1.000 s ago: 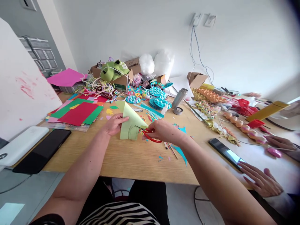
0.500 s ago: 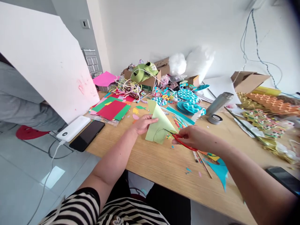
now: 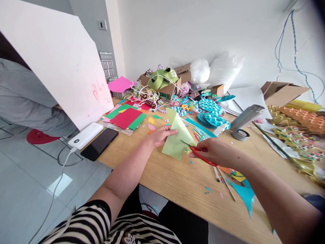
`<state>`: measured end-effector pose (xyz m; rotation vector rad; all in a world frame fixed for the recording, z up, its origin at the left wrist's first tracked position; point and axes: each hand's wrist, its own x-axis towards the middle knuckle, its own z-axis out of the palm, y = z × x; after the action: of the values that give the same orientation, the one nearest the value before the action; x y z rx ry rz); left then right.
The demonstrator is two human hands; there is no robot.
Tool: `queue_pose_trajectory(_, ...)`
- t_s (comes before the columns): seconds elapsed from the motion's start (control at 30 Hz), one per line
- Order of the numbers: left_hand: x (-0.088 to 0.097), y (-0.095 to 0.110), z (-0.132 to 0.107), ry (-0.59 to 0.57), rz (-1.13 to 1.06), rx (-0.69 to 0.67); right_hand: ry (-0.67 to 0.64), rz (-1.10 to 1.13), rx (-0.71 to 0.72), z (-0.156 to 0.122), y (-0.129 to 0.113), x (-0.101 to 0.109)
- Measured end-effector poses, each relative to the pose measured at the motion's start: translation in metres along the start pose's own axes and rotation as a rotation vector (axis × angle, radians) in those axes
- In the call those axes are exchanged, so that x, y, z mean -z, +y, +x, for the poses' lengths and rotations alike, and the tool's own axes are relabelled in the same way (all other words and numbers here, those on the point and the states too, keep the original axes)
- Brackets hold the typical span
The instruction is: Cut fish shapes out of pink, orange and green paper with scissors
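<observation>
Wooden table (image 3: 172, 179) strewn with paper scraps carries the work: at its near middle the left hand (image 3: 159, 135) pinches the left edge of a folded light-green paper (image 3: 177, 135), held tilted just above the surface, while the right hand (image 3: 215, 152) is closed around the handles of red scissors (image 3: 200, 154) whose blades meet the sheet's lower right edge. To the left lie a black phone (image 3: 99, 144) and a white power bank (image 3: 85, 135), and farther back sit a stack of red and green paper (image 3: 125, 118), turquoise paper cutouts (image 3: 209, 113), a steel flask (image 3: 246, 117) and a cardboard box (image 3: 165, 89) near the wall.
</observation>
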<state>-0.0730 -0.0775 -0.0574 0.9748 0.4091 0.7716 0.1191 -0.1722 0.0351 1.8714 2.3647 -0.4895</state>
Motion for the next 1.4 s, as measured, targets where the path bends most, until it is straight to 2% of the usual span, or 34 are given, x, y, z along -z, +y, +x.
queue_pose_trajectory(0.3,0.0,0.003,-0.001,0.004,-0.005,0.015,0.075,-0.054,0.044,0.003,0.007,-0.005)
queue_pose_trajectory(0.57,0.0,0.0,0.0,0.012,-0.035,0.014,0.039,-0.05,0.006,0.003,-0.002,-0.001)
queue_pose_trajectory(0.83,0.0,-0.001,0.001,-0.014,-0.014,0.003,0.07,-0.131,0.015,0.004,-0.004,-0.002)
queue_pose_trajectory(1.4,0.0,0.0,0.002,0.047,-0.015,-0.017,0.14,-0.032,0.002,0.004,-0.004,-0.008)
